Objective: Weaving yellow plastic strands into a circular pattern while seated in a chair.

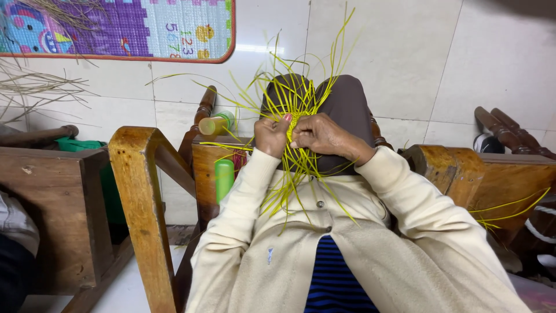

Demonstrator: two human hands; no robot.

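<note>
yellow-green strips (pixel 292 124) fanned out in a spiky burst, pinched at the hub between both hands, held up in front of the knees in dark brown cloth (pixel 347 104). left hand (pixel 271 134) closed in a fist round the centre of the bunch, thumb up by the woven knot; right hand (pixel 324 136) also closed, fingertips pressing the same knot from the other side — hands touching or nearly so. probably held that close & tight so the crossing point doesn't slip while strands get worked over each other. no single long axis to the bundle: strips radiate from the middle, longest ones shooting up & to the right toward the pale tiled wall (pixel 405 52), others trailing down over the cream cardigan (pixel 347 232), a few straying left toward the green bottle (pixel 224 177). more loose strips lying at right on the wooden bench (pixel 509 214), w/in reach. wooden chair frame (pixel 139 197) at left, turned posts behind. colourful play mat (pixel 116 29) propped on the wall top left, dry pale grass (pixel 35 87) beside it — raw stock prob. blue striped fabric (pixel 336 272) showing under the cardigan.
</note>
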